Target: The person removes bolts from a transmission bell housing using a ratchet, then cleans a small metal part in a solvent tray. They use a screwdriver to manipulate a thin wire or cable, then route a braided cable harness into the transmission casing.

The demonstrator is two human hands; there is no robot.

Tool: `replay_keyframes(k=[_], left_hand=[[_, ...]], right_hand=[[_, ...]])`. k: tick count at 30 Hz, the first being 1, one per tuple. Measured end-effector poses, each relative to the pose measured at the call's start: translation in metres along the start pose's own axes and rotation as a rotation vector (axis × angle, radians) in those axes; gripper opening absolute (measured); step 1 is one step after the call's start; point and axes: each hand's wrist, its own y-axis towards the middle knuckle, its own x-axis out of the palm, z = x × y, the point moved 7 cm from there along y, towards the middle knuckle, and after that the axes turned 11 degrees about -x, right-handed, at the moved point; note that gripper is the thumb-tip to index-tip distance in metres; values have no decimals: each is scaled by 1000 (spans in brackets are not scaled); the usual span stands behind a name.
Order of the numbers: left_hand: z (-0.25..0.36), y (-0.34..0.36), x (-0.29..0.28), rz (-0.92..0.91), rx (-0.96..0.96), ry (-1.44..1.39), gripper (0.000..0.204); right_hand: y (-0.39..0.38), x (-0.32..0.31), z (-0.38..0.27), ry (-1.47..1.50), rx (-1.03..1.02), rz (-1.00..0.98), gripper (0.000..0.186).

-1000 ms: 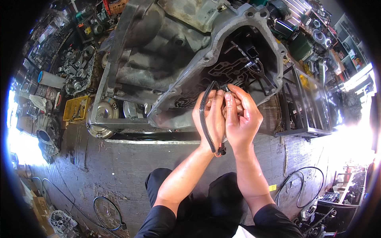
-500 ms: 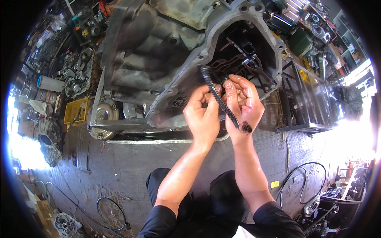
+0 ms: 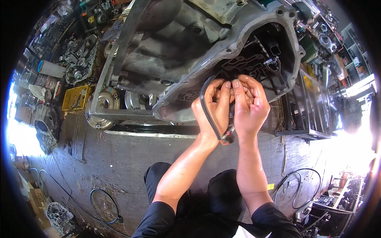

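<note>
A black wiring harness in a ribbed sleeve loops over the back of my left hand, its dark plug-like end hanging by the wrist. My left fingers are curled in a pinch on the harness. Right beside it, my right hand is closed too, thumb and fingertips meeting the left ones on the harness's far part. Exactly what lies between the fingertips is hidden. Both hands are in front of the open side of a large grey transmission case, whose inside wall shows winding channels and a metal lever part.
The case rests on a metal frame stand. On the left are a round metal converter, a yellow bin and gear parts. At right stands a black metal rack. Cables lie on the floor.
The harness has swung from across the right palm to the back of my left hand. The case appears shifted right and up in view. Both hands stay pinched together.
</note>
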Motion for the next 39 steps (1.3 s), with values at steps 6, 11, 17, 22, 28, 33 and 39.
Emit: replay_keyframes(k=[6, 11, 17, 22, 28, 33, 39], left_hand=[[12, 1, -3, 47, 146, 118, 18], [11, -3, -12, 65, 88, 45, 25], [6, -2, -8, 14, 54, 45, 31], [18, 1, -3, 69, 422, 218, 24], [16, 3, -1, 10, 464, 296, 21], [16, 6, -2, 81, 572, 324, 23], [14, 3, 2, 104, 640, 355, 22]], right_hand=[[2, 3, 7, -75, 36, 75, 13], [-3, 5, 3, -168, -61, 74, 14], [-1, 7, 9, -182, 10, 53, 10], [2, 6, 4, -234, -84, 47, 7], [3, 7, 13, -297, -40, 35, 9], [9, 10, 7, -397, -85, -27, 10], [15, 11, 0, -458, -112, -58, 19]])
